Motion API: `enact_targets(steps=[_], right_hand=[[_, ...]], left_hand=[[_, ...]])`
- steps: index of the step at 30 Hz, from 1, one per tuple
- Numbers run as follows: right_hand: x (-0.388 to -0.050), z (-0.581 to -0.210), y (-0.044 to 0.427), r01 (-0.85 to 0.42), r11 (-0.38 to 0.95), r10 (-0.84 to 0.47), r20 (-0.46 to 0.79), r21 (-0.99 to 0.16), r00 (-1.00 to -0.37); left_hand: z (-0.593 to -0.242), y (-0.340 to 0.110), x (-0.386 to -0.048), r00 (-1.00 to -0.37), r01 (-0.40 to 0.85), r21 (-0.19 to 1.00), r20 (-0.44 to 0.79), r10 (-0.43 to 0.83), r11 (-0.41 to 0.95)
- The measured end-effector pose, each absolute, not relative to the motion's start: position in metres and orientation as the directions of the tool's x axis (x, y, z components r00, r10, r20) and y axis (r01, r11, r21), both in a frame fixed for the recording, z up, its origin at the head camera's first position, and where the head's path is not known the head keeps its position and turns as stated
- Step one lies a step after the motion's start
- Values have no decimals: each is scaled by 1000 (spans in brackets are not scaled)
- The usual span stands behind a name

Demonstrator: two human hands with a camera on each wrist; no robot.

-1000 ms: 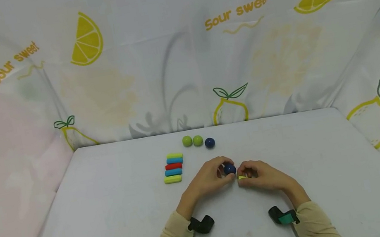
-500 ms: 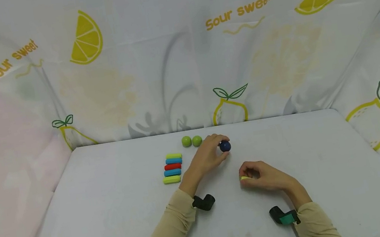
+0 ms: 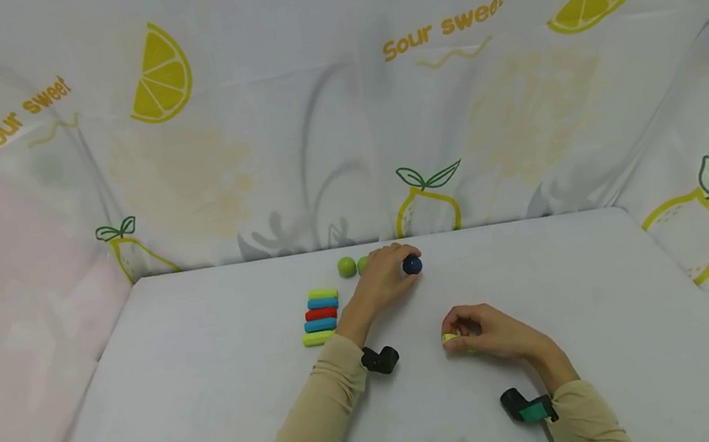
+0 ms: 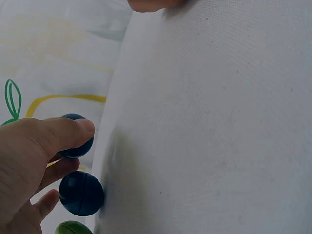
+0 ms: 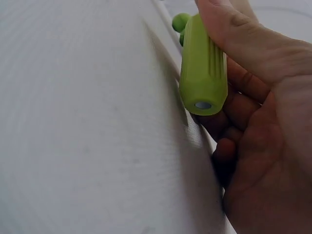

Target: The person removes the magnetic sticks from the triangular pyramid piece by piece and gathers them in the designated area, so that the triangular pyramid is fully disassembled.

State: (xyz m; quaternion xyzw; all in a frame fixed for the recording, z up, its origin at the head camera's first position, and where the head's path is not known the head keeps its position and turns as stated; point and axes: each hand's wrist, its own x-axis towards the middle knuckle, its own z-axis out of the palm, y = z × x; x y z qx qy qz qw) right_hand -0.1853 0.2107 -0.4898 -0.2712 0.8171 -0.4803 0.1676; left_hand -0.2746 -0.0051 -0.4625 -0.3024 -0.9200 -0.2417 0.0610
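At the far middle of the table, my left hand (image 3: 383, 277) holds a dark blue ball (image 3: 412, 264) between thumb and fingers. In the left wrist view, the thumb lies across this held ball (image 4: 78, 150), and a second dark blue ball (image 4: 82, 193) sits beside it on the table, close to the fingers. That second ball is hidden behind the hand in the head view. Nearer the front, my right hand (image 3: 496, 330) pinches a yellow-green stick (image 5: 202, 68). It has ridged sides and a round metal dot in its end.
Two green balls, one a full green ball (image 3: 346, 267), stand left of the left hand, the other partly covered by it. Several coloured sticks lie in a column, with a red stick (image 3: 321, 314) in the middle. A printed cloth (image 3: 283, 131) hangs behind the white table (image 3: 202, 403).
My left hand has carried the dark blue ball away from the right hand to the far row, then slightly farther back and left. The right hand has stayed nearly in place with its stick.
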Motion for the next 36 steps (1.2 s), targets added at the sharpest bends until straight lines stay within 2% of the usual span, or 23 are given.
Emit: enact_targets(steps=[15, 28, 36], right_hand=[[-184, -494, 212, -343, 343, -625, 60, -874, -778], [-186, -493, 211, -319, 367, -623, 24, -874, -782], [-184, -489, 208, -309, 407, -580, 18, -859, -815]], left_hand=[[-473, -8, -281, -839, 544, 339, 191, 510, 768], [-471, -9, -285, -841, 539, 326, 162, 516, 776], [-460, -9, -277, -822, 569, 347, 255, 509, 745]])
